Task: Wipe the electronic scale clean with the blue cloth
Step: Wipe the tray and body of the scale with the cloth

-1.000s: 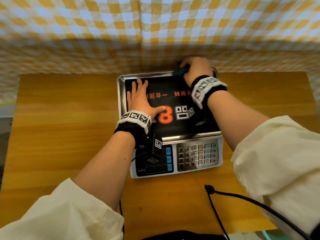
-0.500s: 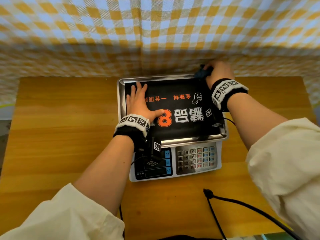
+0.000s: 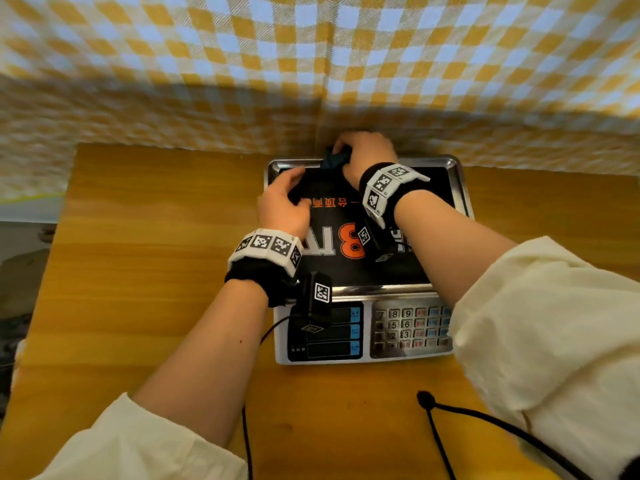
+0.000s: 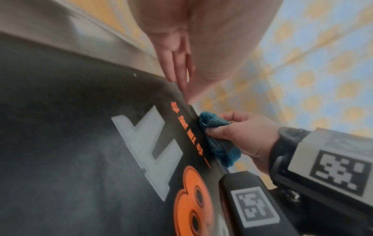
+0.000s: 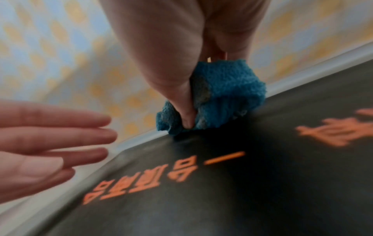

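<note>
Right hand (image 3: 367, 154): fingers clamped round the bunched blue cloth (image 5: 222, 95), upper centre of frame.
Blue cloth: pressed on the electronic scale (image 3: 446, 174) platter's far rim.
Left hand (image 3: 282, 202): fingers straight, over the platter's upper left.
Electronic scale: centre of tabletop (image 3: 138, 271).

The electronic scale (image 3: 363, 258) sits on a wooden table (image 3: 145, 258); the right hand (image 3: 369, 155) grips a bunched blue cloth (image 3: 334, 159) at the platter's far rim; the left hand (image 3: 282, 202) rests on the black platter mat (orange and white lettering); a checked curtain (image 3: 311, 64) hangs behind.
</note>
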